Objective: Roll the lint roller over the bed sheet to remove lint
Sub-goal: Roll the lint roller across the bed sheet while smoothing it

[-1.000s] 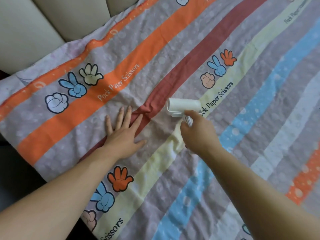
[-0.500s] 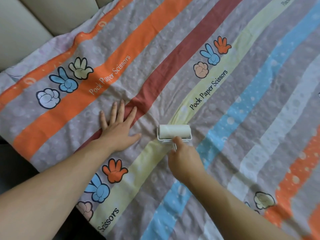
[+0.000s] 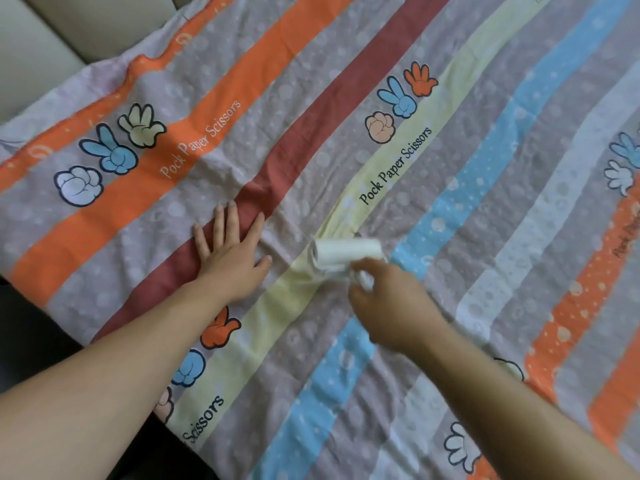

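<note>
Lint roller (image 3: 346, 252) on bed sheet (image 3: 485, 237) printed "Pock Paper Scissors".

A striped bed sheet (image 3: 491, 216), printed with cartoon hands and the words "Pock Paper Scissors", lies spread out and creased. The left hand (image 3: 230, 259) presses flat on it, fingers straight and spread, across the dark red stripe, not far from the sheet's left edge. Just beside it, toward the middle of the sheet, the right hand (image 3: 391, 306) grips the handle of a white lint roller (image 3: 346, 253), whose blurred drum lies on the pale yellow stripe. Beige padded panels (image 3: 52, 39) show beyond the sheet's far left corner.
</note>
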Available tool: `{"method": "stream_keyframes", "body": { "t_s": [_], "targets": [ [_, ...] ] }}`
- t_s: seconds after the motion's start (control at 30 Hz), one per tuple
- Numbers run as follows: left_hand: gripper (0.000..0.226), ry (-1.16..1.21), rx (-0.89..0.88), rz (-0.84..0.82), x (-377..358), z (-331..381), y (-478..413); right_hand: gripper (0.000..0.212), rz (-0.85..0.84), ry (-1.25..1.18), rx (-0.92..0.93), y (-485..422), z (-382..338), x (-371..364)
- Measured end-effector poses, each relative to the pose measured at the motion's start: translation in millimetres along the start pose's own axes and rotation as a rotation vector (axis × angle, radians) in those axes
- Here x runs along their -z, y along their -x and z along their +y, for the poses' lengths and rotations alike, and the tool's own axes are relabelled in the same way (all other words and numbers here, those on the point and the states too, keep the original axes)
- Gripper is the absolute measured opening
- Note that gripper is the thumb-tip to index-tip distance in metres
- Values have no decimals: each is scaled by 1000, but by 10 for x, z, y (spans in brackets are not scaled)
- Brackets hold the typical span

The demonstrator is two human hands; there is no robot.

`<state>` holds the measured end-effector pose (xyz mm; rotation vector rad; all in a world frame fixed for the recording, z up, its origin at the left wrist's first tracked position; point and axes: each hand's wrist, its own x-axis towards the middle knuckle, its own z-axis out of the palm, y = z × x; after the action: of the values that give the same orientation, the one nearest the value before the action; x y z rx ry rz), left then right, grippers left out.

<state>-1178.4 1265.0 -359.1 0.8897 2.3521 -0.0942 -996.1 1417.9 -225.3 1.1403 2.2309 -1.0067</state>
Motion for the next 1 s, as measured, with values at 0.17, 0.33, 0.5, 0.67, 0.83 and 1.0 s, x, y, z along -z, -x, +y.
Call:
{"method": "stream_keyframes", "body": {
  "t_s": [0.17,0.33,0.5,0.67,0.83,1.0],
  "targets": [
    [95,4,3,-11,-30,53,32,46,124,-119,-72,-649,-158,83],
    [108,11,-20,-28,-51,2,18,43,105,23,-79,-663,-60,-198],
    [112,1,-14,-27,-73,-2,7,48,-48,88,-138,-26,221,-508],
    [105,56,-7,-21,-12,67,97,47,-150,106,-200,309,311,-498],
    [85,118,72,71,59,-72,219,48,-165,257,-155,275,85,-122],
    [76,104,251,159,253,-883,70,46,-48,213,97,-92,-750,-105]
  ]
}}
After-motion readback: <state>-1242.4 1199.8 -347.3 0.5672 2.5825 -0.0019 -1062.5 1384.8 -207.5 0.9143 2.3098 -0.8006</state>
